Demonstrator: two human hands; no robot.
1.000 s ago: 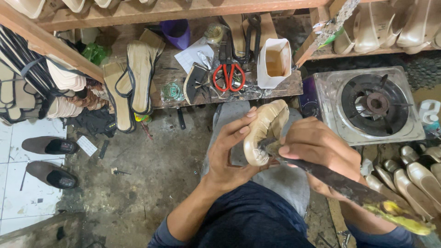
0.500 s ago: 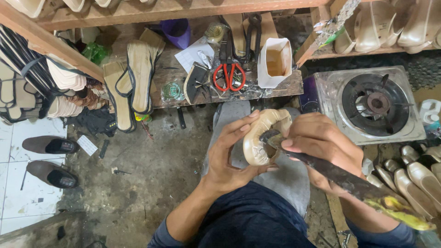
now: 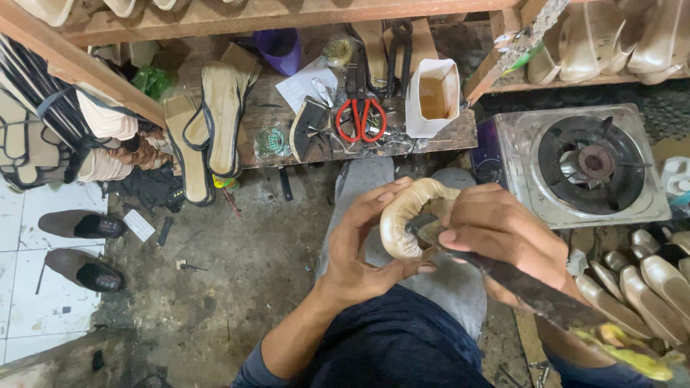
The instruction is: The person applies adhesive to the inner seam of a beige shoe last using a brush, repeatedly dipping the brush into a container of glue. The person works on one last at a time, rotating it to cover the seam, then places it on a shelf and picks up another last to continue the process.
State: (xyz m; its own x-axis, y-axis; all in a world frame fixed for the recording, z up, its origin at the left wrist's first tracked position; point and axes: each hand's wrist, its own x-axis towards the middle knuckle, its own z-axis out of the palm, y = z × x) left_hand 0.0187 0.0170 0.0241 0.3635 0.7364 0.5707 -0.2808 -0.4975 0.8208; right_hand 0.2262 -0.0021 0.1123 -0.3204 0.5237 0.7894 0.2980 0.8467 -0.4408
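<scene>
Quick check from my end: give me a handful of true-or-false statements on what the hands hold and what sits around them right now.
1. The left hand grips the beige shoe piece over the lap. True.
2. The right hand holds red-handled scissors. False: it holds a dark, worn tool whose tip meets the shoe piece; the scissors lie on the wooden bench.
3. A gas stove sits to the person's right. True.
4. A pot stands on the stove burner. False: the burner is bare.
5. A white open container stands on the bench beside the scissors. True.
</scene>
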